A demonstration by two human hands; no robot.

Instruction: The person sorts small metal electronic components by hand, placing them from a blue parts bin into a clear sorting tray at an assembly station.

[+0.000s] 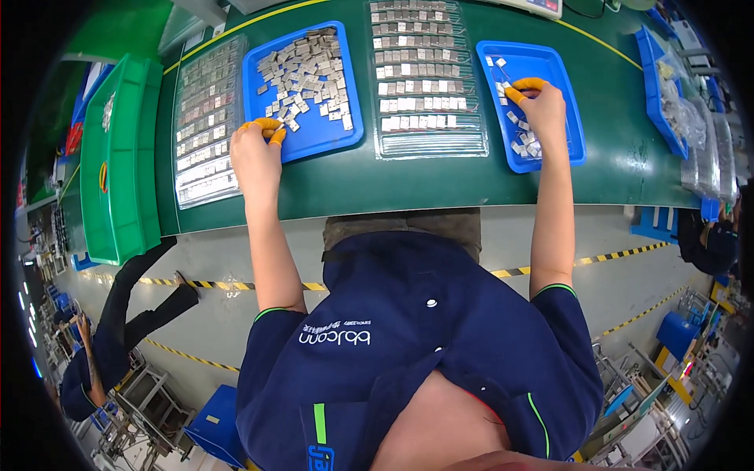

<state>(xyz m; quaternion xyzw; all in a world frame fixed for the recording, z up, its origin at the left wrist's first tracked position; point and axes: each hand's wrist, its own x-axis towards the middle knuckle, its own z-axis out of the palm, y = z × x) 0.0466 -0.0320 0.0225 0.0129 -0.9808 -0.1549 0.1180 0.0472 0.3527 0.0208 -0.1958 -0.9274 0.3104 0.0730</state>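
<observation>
On the left, my left hand [258,153] wears yellow finger covers and is closed in a pinch at the near-left corner of a blue tray [310,147]. A small light-coloured block shows at its fingertips. Many small grey-and-white rectangular blocks [302,67] lie loose in that tray. To the right, my right hand [543,114], also with yellow finger covers, reaches over a second blue tray [571,118]. Its thumb and index finger are pinched at a small white block [504,85]. Several white blocks [525,145], some with dark thin ends, lie below that hand.
Between the trays, a clear plastic tray [424,145] holds rows of blocks. Another clear tray of rows [206,157] lies at left, beside a green bin [118,196]. A blue bin [664,94] with plastic bags stands far right on the green table [361,184]. Another person [118,337] is at lower left.
</observation>
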